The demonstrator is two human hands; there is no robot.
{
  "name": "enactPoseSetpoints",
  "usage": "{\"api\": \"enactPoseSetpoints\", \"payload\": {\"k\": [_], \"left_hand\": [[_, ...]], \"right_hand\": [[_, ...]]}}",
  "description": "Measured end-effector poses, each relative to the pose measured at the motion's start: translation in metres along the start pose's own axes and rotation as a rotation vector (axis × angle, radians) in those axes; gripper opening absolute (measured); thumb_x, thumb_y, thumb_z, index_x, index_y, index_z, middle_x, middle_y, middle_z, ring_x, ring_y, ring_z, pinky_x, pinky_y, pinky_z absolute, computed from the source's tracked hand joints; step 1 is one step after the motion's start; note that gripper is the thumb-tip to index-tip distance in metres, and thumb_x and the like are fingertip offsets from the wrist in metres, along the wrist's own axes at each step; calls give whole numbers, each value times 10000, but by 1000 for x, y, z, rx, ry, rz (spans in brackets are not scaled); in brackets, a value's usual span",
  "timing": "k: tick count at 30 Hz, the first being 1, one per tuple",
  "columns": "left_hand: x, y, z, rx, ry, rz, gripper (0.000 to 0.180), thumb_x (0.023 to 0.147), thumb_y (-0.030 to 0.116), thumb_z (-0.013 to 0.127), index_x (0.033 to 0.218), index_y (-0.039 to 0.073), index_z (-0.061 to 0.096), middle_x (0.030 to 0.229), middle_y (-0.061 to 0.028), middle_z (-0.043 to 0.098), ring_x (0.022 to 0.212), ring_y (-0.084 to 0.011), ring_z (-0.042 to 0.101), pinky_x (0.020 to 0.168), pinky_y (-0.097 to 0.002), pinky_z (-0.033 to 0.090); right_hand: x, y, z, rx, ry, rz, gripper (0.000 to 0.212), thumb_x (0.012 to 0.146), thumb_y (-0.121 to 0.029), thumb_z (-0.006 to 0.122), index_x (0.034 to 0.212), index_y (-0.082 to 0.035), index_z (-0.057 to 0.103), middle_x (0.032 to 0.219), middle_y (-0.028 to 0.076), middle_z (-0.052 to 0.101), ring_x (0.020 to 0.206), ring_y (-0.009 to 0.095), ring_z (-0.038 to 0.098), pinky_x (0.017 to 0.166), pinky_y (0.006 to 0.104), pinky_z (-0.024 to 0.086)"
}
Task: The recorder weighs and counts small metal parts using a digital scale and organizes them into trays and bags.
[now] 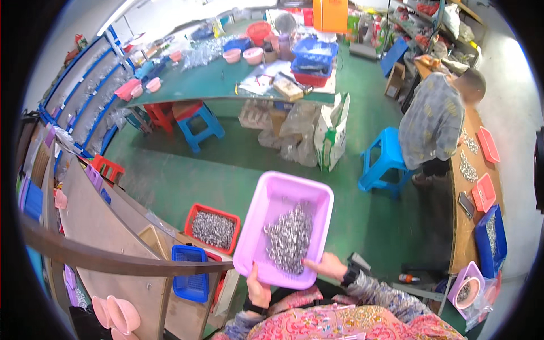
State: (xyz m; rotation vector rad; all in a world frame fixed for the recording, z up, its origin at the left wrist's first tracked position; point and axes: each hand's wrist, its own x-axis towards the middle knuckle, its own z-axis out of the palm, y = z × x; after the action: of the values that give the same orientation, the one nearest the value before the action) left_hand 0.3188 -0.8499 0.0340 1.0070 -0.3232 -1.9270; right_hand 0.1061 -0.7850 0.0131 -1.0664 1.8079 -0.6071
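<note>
A light purple plastic basket (253, 238) is held up in front of my body, tilted so its inside shows. Small shiny metal pieces (289, 241) lie heaped toward its near right side; their exact kind is too small to make out. My left hand (259, 293) grips the near left rim, thumb over the edge. At the near right my right hand (330, 266) is closed over the side wall, one fingertip reaching inside against the metal pieces. Its other fingers are partly hidden. Dark bands circle both wrists.
Below left stand a red basket (190, 221) of metal pieces and a blue basket (190, 255). A curved bar (124, 258) crosses at left. Someone (433, 119) works at the right-hand bench (462, 221), near a blue stool (386, 150). A green table (212, 85) stands beyond.
</note>
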Motion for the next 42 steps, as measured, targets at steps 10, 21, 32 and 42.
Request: {"api": "enactPoseSetpoints", "payload": {"k": [10,21,32,42], "left_hand": [[112,16,83,-100,-68,8,398,868,204,519,1222,32,462,1172,-75,537,1076,-217,507,933,-369,379],[199,29,155,-293,87,83,351,869,227,512,1179,64,494,1136,-66,563,1043,-235,533,916,-403,409],[345,135,111,-291,196,376,495,879,351,535,1273,85,399,1205,-105,505,1092,-287,497,916,-470,430],[454,333,75,-203,324,303,273,915,217,487,1114,31,468,1102,-169,546,919,-296,591,827,-448,497]], "right_hand": [[90,-54,-90,-23,159,-158,385,797,-343,514,890,9,639,734,198,639,727,337,635,717,406,489],[261,-109,-165,-126,-160,-63,437,755,-353,519,938,23,642,864,229,642,853,337,628,792,394,475],[502,-240,-78,-64,-375,-199,395,764,-315,511,914,24,649,858,198,651,845,311,626,767,372,460],[751,-388,-71,105,-128,-193,343,777,-245,521,943,31,638,863,177,656,829,262,636,743,354,470]]}}
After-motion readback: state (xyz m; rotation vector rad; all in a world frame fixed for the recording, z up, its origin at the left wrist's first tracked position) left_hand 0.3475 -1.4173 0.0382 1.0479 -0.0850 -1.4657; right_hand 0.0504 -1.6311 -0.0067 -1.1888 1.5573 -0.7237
